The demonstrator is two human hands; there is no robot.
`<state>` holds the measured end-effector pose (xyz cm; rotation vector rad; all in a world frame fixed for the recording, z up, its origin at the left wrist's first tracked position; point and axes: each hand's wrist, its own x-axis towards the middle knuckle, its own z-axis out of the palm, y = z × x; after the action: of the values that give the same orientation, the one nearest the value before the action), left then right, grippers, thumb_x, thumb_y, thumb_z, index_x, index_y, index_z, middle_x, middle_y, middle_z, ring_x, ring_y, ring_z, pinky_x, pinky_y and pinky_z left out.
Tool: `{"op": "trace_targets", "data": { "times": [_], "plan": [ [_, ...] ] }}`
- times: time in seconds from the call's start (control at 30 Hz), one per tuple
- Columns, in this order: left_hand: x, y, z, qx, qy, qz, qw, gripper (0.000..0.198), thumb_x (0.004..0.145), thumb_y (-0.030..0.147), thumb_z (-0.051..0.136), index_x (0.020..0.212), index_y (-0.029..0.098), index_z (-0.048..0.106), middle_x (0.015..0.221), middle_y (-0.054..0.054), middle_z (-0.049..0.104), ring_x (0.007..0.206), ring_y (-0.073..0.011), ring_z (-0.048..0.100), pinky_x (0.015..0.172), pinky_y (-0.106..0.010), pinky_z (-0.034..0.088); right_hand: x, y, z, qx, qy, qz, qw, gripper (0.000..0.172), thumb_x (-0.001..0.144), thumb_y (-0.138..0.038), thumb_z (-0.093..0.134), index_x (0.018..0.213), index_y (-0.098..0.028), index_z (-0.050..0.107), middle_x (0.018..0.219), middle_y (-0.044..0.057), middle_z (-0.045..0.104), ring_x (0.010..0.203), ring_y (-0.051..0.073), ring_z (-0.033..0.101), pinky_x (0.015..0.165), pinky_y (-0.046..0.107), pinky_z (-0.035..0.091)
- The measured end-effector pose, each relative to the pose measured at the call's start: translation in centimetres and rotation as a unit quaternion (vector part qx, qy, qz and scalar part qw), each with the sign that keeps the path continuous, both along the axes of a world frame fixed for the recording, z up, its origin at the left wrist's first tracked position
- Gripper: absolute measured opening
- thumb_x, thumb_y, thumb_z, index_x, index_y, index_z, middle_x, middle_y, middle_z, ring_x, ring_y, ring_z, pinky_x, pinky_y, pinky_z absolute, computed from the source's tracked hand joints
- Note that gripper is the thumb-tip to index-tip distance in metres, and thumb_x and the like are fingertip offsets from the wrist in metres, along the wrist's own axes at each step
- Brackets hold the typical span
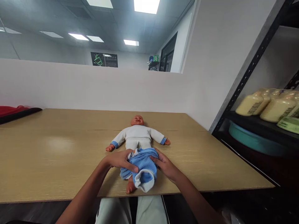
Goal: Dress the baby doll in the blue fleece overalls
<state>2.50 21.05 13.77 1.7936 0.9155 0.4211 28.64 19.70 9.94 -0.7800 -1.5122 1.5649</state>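
Note:
A baby doll (137, 132) in a white top with blue cuffs lies on its back on the table, head away from me, arms spread. Around its lower legs is a blue baby garment with white trim (144, 163), probably pants, bunched up. One bare doll foot (130, 185) shows below the cloth; the other is hidden. My left hand (123, 160) grips the garment's left side, thumb on top. On the right side my right hand (164, 163) pinches the same cloth, its fingers partly hidden behind the fabric.
The wooden table (70, 168) ends just in front of my lap. A red and black item (18, 112) lies at its far left. To the right stands a metal shelf (243, 76) with pale yellow bottles (252, 104) and a teal basin (254, 140). A white wall closes off the back.

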Motion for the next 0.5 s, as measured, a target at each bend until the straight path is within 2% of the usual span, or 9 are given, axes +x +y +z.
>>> {"op": "trace_targets", "data": {
  "times": [0.07,0.13,0.2,0.3,0.37,0.5],
  "plan": [
    [0.1,0.2,-0.2,-0.027,-0.041,-0.001,0.999,0.059,0.068,0.059,0.091,0.111,0.022,0.076,0.106,-0.003,0.079,0.108,-0.0305,0.069,0.098,-0.037,0.054,-0.6,-0.1,-0.2,-0.049,0.023,-0.007,0.999,0.064,0.082,-0.064,0.08,0.13,-0.023,0.07,0.124,0.009,0.077,0.121,0.029,0.068,0.113,0.047,0.048],
    [0.3,0.2,-0.5,-0.05,-0.101,0.023,0.993,0.061,0.074,0.058,0.087,0.123,0.023,0.073,0.121,-0.005,0.078,0.119,-0.0302,0.067,0.109,-0.041,0.05,-0.7,-0.4,0.1,-0.064,0.002,0.024,0.998,0.063,0.084,-0.069,0.074,0.123,-0.02,0.073,0.117,0.012,0.079,0.114,0.031,0.072,0.107,0.048,0.053],
    [0.5,0.2,-0.6,-0.071,-0.13,0.043,0.988,0.063,0.077,0.056,0.086,0.127,0.022,0.071,0.128,-0.007,0.077,0.122,-0.0305,0.067,0.114,-0.044,0.047,-0.3,-0.8,0.8,-0.047,-0.041,0.06,0.996,0.059,0.084,-0.071,0.073,0.115,-0.021,0.076,0.112,0.011,0.08,0.106,0.031,0.074,0.1,0.047,0.057],
    [0.7,-0.2,-0.4,-0.077,-0.104,0.054,0.99,0.06,0.077,0.057,0.085,0.125,0.022,0.073,0.125,-0.006,0.079,0.124,-0.0316,0.067,0.113,-0.042,0.049,0.2,-1.8,1.7,-0.012,-0.099,0.1,0.99,0.057,0.072,-0.056,0.09,0.116,-0.022,0.076,0.114,0.009,0.08,0.104,0.032,0.074,0.094,0.045,0.059],
    [0.8,-0.6,0.0,-0.065,-0.053,0.065,0.994,0.055,0.08,0.058,0.082,0.122,0.023,0.075,0.122,-0.005,0.08,0.124,-0.0318,0.067,0.109,-0.039,0.051,0.2,-2.6,1.6,0.0,-0.126,0.073,0.989,0.062,0.072,-0.045,0.091,0.126,-0.022,0.073,0.121,0.009,0.078,0.11,0.033,0.072,0.097,0.046,0.058],
    [0.9,-1.2,0.8,-0.002,0.057,0.074,0.996,0.054,0.081,0.064,0.078,0.11,0.019,0.078,0.105,-0.006,0.082,0.102,-0.0314,0.072,0.086,-0.034,0.055,-0.9,-4.2,0.1,-0.032,-0.097,-0.077,0.992,0.045,0.088,-0.041,0.069,0.13,-0.025,0.07,0.127,0.007,0.076,0.118,0.03,0.069,0.105,0.044,0.054]
  ]
}}
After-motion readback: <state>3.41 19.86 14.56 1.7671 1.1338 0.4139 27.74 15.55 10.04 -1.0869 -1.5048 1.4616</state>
